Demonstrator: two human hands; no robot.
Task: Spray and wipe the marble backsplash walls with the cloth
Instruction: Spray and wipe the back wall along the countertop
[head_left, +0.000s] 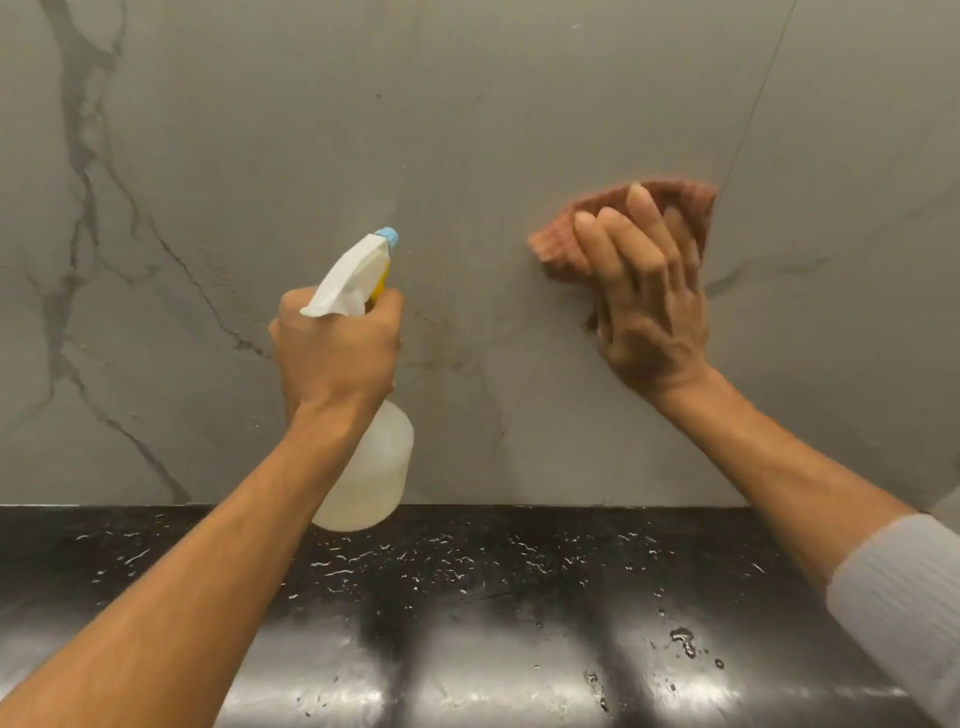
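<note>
The grey marble backsplash wall (467, 130) with dark veins fills the upper view. My left hand (337, 353) grips a translucent spray bottle (374, 467) by the neck; its white head with a blue nozzle points up at the wall. My right hand (649, 301) presses a crumpled pink cloth (566, 244) flat against the wall, fingers spread over it. Most of the cloth lies hidden under my palm. Fine droplets and faint streaks show on the wall between the two hands.
A glossy black countertop (493, 623) runs below the wall, speckled with water drops and small puddles. A thin vertical joint line (753, 104) crosses the wall at the upper right. A grey ribbed sleeve (904, 597) covers my right forearm.
</note>
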